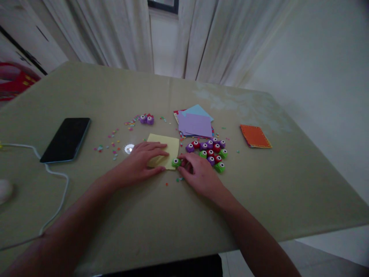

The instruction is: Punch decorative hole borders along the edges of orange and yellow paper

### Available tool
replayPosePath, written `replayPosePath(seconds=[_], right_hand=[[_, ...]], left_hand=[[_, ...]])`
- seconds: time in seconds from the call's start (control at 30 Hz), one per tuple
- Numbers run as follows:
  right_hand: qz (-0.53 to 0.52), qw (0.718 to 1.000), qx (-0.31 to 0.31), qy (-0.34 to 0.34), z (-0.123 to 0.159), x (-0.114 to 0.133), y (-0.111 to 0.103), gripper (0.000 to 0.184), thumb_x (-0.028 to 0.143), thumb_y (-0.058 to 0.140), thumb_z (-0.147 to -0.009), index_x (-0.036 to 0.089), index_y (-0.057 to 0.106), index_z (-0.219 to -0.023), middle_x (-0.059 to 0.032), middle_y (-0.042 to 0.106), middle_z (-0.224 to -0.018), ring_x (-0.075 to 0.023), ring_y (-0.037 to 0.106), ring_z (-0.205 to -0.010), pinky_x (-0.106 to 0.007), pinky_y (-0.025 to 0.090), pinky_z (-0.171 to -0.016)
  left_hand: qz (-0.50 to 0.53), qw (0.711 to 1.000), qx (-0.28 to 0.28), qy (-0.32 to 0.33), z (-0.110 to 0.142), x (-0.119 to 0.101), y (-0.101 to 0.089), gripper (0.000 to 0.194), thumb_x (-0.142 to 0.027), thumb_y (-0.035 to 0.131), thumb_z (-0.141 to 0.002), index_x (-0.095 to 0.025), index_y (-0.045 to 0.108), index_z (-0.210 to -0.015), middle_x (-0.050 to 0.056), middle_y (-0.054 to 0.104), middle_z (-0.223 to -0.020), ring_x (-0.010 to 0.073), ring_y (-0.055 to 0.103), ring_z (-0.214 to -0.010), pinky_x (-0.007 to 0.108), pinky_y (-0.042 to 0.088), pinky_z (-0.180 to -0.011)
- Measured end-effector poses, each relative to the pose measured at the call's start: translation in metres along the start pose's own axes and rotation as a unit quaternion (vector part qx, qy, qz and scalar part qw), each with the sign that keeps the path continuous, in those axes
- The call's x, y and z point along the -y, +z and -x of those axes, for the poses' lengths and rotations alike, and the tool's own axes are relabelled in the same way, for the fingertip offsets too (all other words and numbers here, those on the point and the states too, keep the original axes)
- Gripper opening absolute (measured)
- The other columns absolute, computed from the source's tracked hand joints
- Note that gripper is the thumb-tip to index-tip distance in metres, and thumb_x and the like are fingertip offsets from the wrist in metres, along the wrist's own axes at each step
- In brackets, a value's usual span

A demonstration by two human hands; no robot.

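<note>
Surface: one, cloth-covered. Tablet: one, screen dark, on the left side, with one white cable beside it. Left hand: flat, fingers extended, resting on the yellow paper and holding nothing in its grip. Right hand: narrow, thumb and fingertips pinching one green toy at the yellow paper's near right corner. Paper stack: one, beyond the right hand; a purple sheet and a light blue sheet show on top, total sheets not countable. Yellow paper: one, in front of the person, partly under the left hand. Orange square: one, stitched edge, well apart on the right. Green toy: one in the right hand, eye design upward. Toy cluster: just beside the right hand, thirteen eyes counted, roughly six purple, four red, three green; some overlap. Purple toys: two, beyond the left hand, red showing behind. Confetti: scattered, too small to count.
</note>
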State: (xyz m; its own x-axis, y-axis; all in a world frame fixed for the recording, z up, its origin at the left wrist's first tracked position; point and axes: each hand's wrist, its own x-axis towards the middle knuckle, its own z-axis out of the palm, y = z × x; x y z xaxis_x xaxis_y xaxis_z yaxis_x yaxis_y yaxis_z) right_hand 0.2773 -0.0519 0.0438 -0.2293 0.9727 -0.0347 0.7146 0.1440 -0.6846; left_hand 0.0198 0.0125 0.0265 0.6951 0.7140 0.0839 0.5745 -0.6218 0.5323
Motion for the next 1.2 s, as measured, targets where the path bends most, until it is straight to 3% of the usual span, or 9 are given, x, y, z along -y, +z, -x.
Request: replayPosePath(seconds=[0.5,1.2], right_hand=[[-0.024,0.999,0.023,-0.037,-0.0017,-0.0045,-0.0049,0.027,0.013,0.078,-0.093,0.013,0.075,-0.119,-0.0064,0.074,-0.1,-0.0173,0.068,-0.081,-0.029,0.051,-0.077],[-0.017,0.999,0.028,-0.039,-0.0014,-0.0038,-0.0069,0.024,0.015,0.078,-0.094,0.016,0.075,-0.117,-0.0063,0.074,-0.103,-0.0183,0.067,-0.085,-0.03,0.049,-0.079]], left_hand=[[-0.014,1.0,0.003,-0.001,-0.0014,0.0006,0.0082,0.047,-0.051,0.062,-0.103,-0.029,0.071,-0.143,0.008,0.054,-0.165,0.0322,0.05,-0.152,0.057,0.034,-0.128],[-0.011,1.0,0.009,0.006,-0.0015,0.0022,0.0082,0.048,-0.052,0.063,-0.104,-0.028,0.07,-0.145,0.009,0.053,-0.166,0.032,0.049,-0.153,0.055,0.033,-0.129]])
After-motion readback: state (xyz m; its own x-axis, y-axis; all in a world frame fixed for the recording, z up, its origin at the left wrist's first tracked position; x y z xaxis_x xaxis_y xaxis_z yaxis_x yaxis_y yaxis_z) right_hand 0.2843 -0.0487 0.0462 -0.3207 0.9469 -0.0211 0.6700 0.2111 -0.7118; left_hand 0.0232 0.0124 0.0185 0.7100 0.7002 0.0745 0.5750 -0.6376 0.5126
